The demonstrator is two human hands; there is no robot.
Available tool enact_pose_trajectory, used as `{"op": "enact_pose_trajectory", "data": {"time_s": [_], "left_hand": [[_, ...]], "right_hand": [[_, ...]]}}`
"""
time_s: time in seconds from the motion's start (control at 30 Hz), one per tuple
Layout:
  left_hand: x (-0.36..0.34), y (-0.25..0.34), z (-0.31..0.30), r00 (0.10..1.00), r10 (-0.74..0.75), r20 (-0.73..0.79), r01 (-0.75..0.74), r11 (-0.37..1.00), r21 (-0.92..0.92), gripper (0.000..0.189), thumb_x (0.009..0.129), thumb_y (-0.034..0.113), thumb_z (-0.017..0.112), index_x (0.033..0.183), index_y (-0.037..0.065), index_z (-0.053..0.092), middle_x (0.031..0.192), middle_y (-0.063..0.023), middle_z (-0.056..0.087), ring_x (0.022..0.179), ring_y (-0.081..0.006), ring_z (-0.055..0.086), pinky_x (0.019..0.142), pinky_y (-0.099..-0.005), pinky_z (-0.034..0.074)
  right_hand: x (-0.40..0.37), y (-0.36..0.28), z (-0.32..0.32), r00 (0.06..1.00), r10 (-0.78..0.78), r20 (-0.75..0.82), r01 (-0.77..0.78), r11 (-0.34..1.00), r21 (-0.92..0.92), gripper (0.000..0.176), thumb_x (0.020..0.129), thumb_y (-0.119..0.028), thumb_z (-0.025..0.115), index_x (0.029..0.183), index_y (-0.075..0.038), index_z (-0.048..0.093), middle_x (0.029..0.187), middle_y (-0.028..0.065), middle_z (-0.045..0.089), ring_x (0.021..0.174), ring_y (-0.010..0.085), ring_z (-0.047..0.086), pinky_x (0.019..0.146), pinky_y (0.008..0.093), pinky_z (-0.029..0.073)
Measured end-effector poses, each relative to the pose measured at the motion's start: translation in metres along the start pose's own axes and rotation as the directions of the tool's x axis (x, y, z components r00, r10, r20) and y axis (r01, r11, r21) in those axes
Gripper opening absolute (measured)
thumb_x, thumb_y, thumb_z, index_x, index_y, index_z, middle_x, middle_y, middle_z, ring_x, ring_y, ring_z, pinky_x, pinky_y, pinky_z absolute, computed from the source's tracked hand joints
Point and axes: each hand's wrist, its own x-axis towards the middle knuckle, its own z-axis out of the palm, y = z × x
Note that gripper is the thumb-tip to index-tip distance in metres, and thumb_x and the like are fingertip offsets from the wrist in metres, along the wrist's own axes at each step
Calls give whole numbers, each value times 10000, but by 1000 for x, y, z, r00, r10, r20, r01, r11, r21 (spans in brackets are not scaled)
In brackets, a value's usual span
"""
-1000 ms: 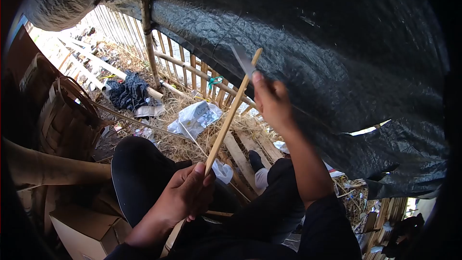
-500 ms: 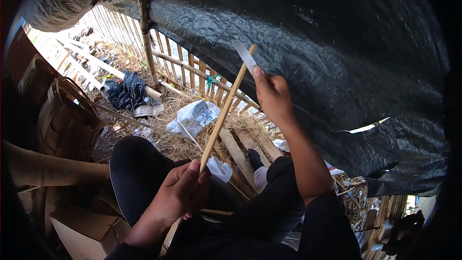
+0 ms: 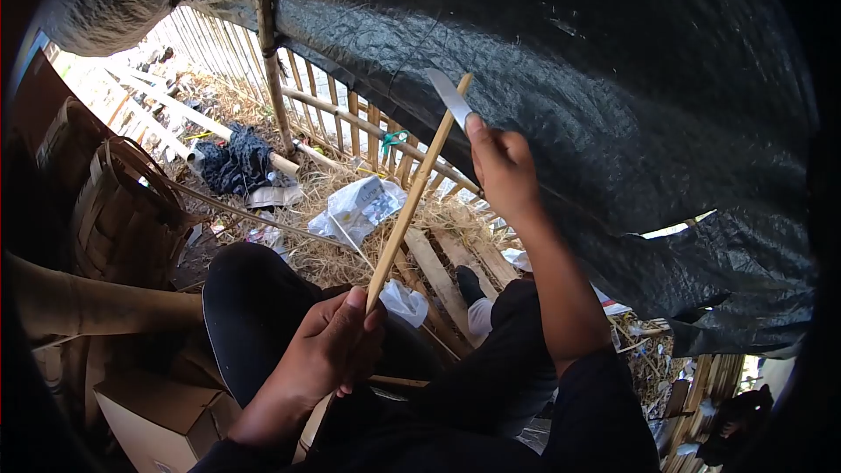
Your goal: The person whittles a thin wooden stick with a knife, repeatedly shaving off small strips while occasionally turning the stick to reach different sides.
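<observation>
As left (image 3: 328, 350) clasps stick (image 3: 412, 197), right (image 3: 501, 166) seemingly pinches knife (image 3: 449, 96).

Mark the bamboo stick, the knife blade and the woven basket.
thin pale bamboo stick (image 3: 414, 201), head view, mid-shaft.
grey metal knife blade (image 3: 450, 98), head view, flat of blade.
brown woven basket (image 3: 123, 219), head view, side wall.

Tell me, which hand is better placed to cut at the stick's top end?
Probably the right: the right hand holds the knife at the top of the bamboo stick, while the left hand grips it lower down.
</observation>
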Motion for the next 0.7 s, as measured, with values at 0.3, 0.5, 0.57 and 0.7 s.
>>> {"op": "enact_pose_trajectory", "data": {"time_s": [0.3, 0.5, 0.57, 0.7], "left_hand": [[0, 1, 1, 1000, -1, -9, 1, 1000, -21, 406, 1050, 413, 315, 842, 85, 434, 501, 13, 371, 329, -79, 323, 328, -223, 279], [-2, 4, -1, 1000, -3, -28, 3, 1000, -7, 408, 1049, 414, 318, 842, 83, 435, 502, 15, 368, 330, -80, 319, 326, -223, 279], [-2, 1, 0, 1000, -7, -1, 7, 999, -34, 411, 1049, 417, 318, 841, 82, 436, 503, 16, 368, 330, -79, 317, 327, -223, 279], [0, 4, -1, 1000, 10, -26, -10, 1000, -27, 416, 1049, 419, 317, 834, 82, 435, 501, 16, 369, 327, -77, 318, 327, -219, 278]], "right_hand": [[-1, 7, 1, 999, -13, 39, 12, 999, 38, 572, 973, -511, 504, 565, -113, 448, 480, -54, 386, 404, 61, 318, 419, 279, 237], [-23, -13, 14, 986, -3, 170, 9, 999, -32, 533, 999, -400, 487, 570, -89, 428, 509, -67, 362, 521, 52, 363, 512, 278, 266], [-6, -11, 1, 994, 75, 80, -76, 997, 9, 538, 997, -415, 490, 569, -95, 435, 514, -67, 360, 517, 48, 348, 500, 285, 259], [-55, -12, 46, 955, -202, 217, 187, 978, 89, 544, 989, -452, 509, 570, -111, 442, 494, -72, 335, 453, 47, 296, 447, 275, 235]]}}
